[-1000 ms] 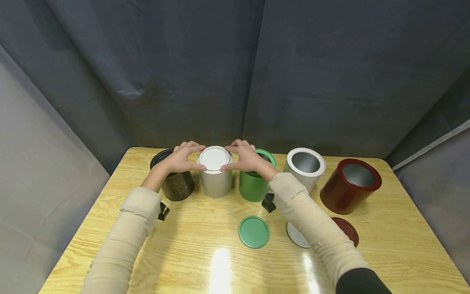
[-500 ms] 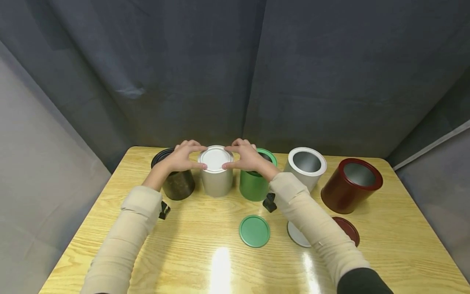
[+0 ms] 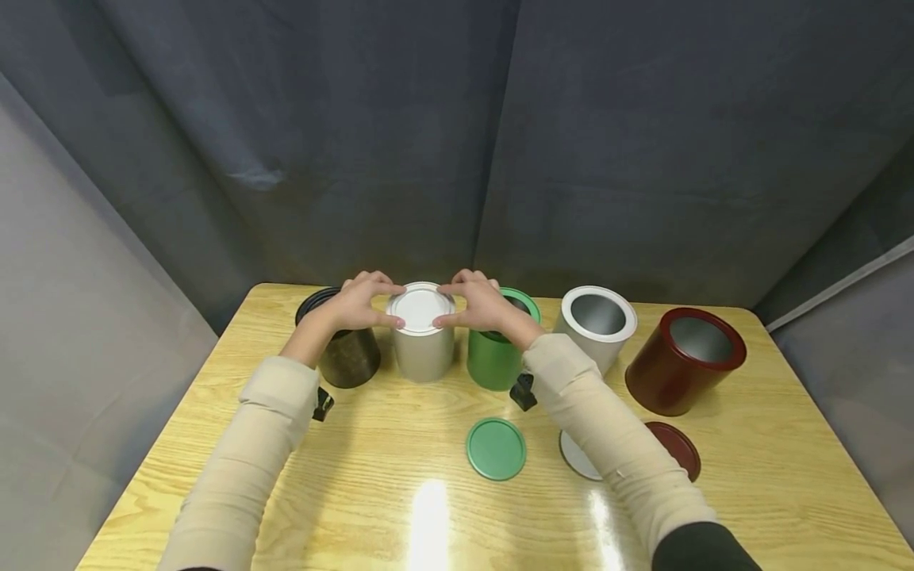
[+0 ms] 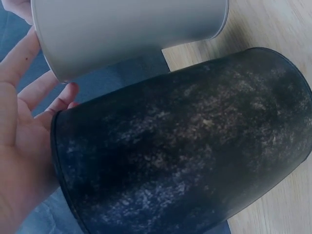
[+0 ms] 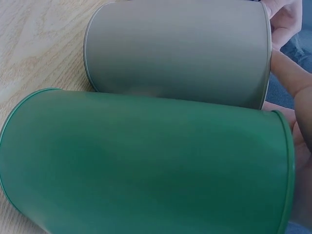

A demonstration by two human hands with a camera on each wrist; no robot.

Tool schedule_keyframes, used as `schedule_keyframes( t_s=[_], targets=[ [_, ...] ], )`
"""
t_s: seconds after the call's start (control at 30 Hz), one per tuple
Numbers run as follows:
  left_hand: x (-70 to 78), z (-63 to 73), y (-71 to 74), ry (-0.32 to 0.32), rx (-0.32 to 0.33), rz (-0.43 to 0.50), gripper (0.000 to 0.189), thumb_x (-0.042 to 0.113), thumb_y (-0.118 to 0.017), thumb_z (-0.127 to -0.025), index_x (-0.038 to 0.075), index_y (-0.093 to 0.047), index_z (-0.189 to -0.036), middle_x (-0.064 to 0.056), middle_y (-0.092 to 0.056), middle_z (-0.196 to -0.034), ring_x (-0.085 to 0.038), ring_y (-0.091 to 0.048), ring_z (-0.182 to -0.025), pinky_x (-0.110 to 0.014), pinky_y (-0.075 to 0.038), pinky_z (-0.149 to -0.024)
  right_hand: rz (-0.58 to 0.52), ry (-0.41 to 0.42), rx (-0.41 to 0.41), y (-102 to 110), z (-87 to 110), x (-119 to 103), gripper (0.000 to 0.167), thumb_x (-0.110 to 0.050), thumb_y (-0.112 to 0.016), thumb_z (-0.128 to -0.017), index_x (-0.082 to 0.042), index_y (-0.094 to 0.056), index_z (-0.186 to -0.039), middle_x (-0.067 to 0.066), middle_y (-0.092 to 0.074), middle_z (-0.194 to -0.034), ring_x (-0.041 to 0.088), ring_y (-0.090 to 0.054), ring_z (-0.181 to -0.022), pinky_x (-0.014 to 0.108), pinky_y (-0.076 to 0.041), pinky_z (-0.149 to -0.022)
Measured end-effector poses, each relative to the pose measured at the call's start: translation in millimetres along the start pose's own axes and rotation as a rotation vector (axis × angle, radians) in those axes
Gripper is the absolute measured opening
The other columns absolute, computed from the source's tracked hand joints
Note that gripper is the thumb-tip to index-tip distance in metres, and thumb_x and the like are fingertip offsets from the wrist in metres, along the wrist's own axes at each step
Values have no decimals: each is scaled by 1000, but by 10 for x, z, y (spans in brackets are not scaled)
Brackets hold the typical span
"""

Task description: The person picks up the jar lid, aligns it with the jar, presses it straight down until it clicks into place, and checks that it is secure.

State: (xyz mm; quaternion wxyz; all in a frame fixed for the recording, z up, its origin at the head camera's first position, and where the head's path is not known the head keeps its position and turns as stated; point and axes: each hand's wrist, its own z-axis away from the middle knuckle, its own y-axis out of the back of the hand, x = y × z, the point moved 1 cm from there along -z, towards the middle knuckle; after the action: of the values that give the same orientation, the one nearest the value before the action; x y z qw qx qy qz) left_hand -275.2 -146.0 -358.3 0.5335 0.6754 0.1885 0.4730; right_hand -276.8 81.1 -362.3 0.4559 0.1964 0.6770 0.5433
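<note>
White lid lies flat atop the lidded can, which stands upright near the far edge of the tabletop. I have the left hand at its nine o'clock and the right hand at its three; on each, thumb and forefinger are spread apart, tips touching the rim. I judge the opposed placing is for even pressure; whether the lid is fully seated I cannot tell.

Just beside stand the black can at nine o'clock and the open green can at three. Farther toward three come the open white can and dark red can. The green lid lies toward five, the pale lid and dark red lid toward four, each before a can of its colour, I suspect to keep pairs plain.
</note>
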Motion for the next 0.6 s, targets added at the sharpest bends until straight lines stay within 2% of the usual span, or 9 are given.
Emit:
schedule_keyframes(
  t_s=[0.23, 0.37, 0.6],
  targets=[
    [10, -14, -6, -10, 6, -12, 65, 34, -72, -76, 8, -49, -131, -15, -46, -123, -30, -36, -111, -48, -26, -85, -6, 17, 21, 12, 3, 13, 66, -47, -69, -76, -12, -53, -130, 13, -45, -121, 27, -38, -106, 41, -29, -81],
    [20, -45, -42, -18, -17, -3, 69, 38, -70, -77, 11, -45, -136, -14, -43, -127, -30, -35, -112, -47, -26, -84, 8, 40, 21, -5, -4, 16, 69, -50, -69, -74, -15, -51, -131, 12, -44, -120, 26, -38, -104, 40, -28, -78],
    [54, -61, -81, -8, -33, -11, 70, 41, -70, -76, 12, -46, -135, -13, -41, -127, -29, -34, -111, -46, -25, -84, 23, 30, 2, -27, -14, -10, 70, -52, -67, -75, -17, -50, -132, 10, -44, -117, 24, -37, -99, 38, -27, -75]
  ],
)
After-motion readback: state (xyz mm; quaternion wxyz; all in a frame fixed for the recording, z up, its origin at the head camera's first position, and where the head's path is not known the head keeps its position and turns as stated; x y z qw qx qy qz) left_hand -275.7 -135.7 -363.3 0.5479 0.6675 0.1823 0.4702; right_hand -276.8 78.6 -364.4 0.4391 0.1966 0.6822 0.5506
